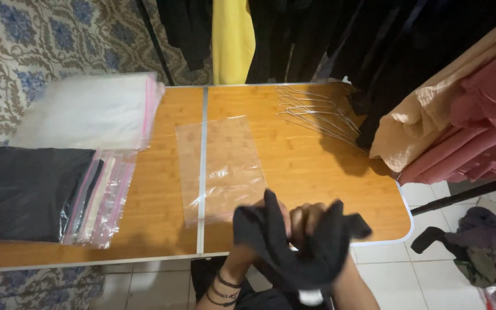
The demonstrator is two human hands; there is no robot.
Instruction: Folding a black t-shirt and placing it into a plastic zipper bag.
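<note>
Both my hands hold a bunched black garment (311, 252) over the near edge of the wooden table (299, 166). My left hand (265, 221), with dark bands on its wrist, grips the cloth on the left. My right hand (308, 221) grips it beside the left one, fingers curled into the fabric. A clear flat plastic bag (222, 166) lies open-faced on the table just beyond my hands, lying across the table's middle seam.
Stacked clear bags (96, 112) and bagged black garments (30, 192) sit at the table's left. Wire hangers (317, 115) lie at the far right. Hung clothes, pink and beige (460, 120), crowd the right; black and yellow (233, 40) behind. A clothes pile (480, 244) lies on the tiled floor.
</note>
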